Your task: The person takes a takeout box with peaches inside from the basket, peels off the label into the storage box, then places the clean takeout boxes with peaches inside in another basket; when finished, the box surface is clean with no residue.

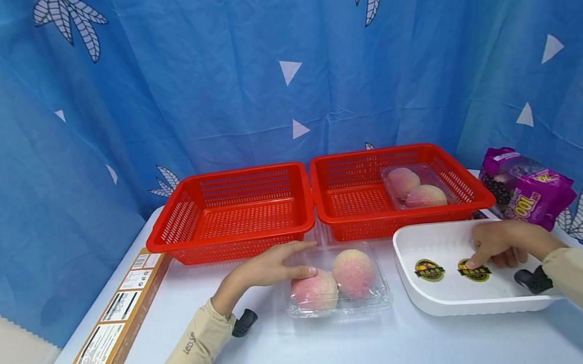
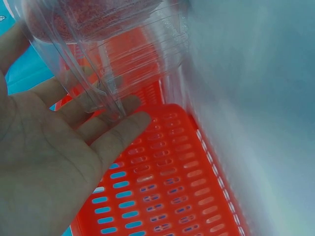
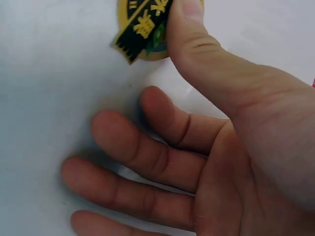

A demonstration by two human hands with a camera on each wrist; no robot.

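A clear plastic box point(image 1: 377, 288) with two pink-yellow peaches point(image 1: 353, 273) sits on the table. My left hand point(image 1: 273, 265) is at its left side, thumb over the near peach and fingers stretched along the back; in the left wrist view straight fingers point(image 2: 115, 140) lie by the box's corner. My right hand point(image 1: 503, 243) is inside a white tray point(image 1: 475, 305), where two round black-and-gold stickers lie. The thumb overlaps the right sticker point(image 1: 474, 269); in the right wrist view the other fingers point(image 3: 115, 137) are loosely bent, apart from the sticker point(image 3: 142, 29).
Two red baskets point(image 1: 234, 247) stand side by side at the back; the right basket point(image 1: 350, 229) holds another clear box point(image 1: 431, 173) of peaches. A purple bag point(image 1: 532, 189) leans beyond the tray. A long brown carton point(image 1: 117, 325) lies along the left table edge.
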